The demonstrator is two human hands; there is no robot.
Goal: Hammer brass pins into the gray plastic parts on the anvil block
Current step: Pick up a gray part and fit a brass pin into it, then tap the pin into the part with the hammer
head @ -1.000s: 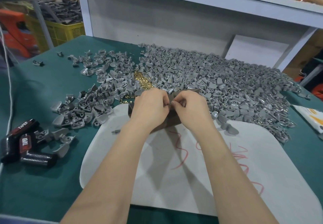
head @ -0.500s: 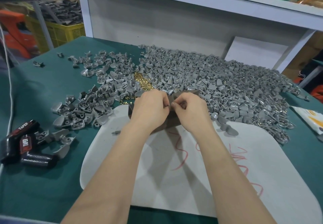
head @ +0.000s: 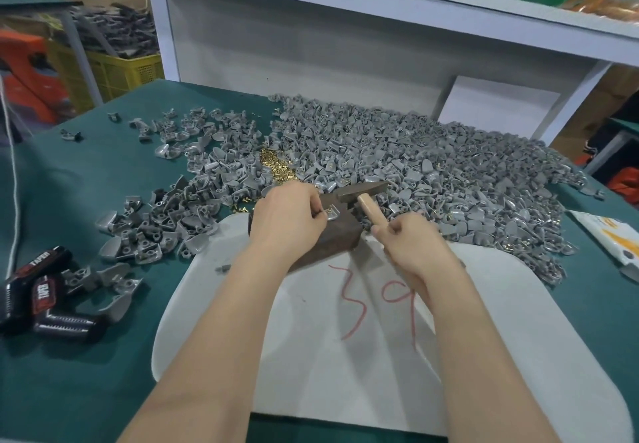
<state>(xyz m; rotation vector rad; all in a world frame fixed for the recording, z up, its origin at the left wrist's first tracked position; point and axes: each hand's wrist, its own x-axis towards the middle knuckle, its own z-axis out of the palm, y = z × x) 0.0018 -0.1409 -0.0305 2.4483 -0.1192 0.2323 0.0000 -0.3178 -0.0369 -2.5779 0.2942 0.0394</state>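
hidden: pin not discernible; left hand (head: 288,221) covers the left end of the anvil block (head: 340,235) | gray plastic part (head: 332,214): small, pinched by left hand atop the brown block | right hand (head: 411,245) grips the hammer (head: 363,191) by its wooden handle, head just above part | around: white pad (head: 311,339) beneath, gray parts heap (head: 415,166) and brass pins (head: 276,166) behind

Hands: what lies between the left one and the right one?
Head view: the anvil block, with a gray part on top held by the left hand, and the hammer, its handle gripped by the right hand.
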